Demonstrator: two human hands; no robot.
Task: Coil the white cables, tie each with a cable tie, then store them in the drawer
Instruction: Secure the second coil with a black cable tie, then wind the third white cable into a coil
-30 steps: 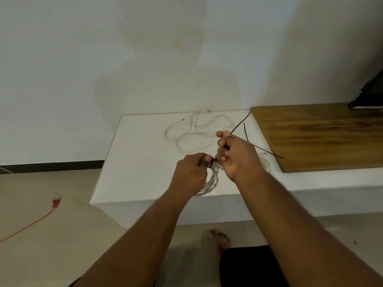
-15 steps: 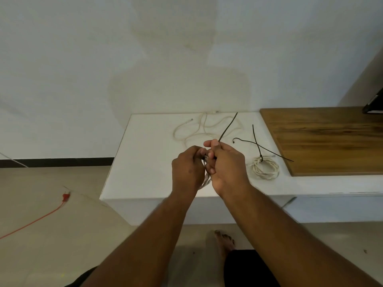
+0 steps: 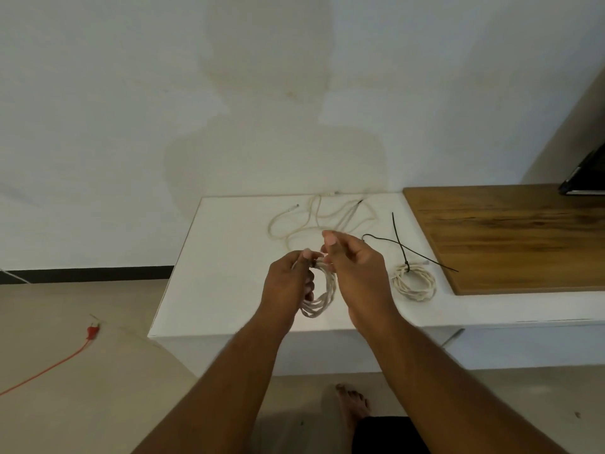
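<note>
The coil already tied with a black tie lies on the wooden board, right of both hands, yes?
No. In the head view the tied coil lies right of the left hand and right hand, but on the white counter, beside the wooden board.

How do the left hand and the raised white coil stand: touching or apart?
Touching. Head view: the left hand grips the white coil, fingers curled round its strands.

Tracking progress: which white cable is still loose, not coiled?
The loose cable at the counter's back, sprawled in open loops. The tied coil by the wooden board and the held coil are wound.
</note>
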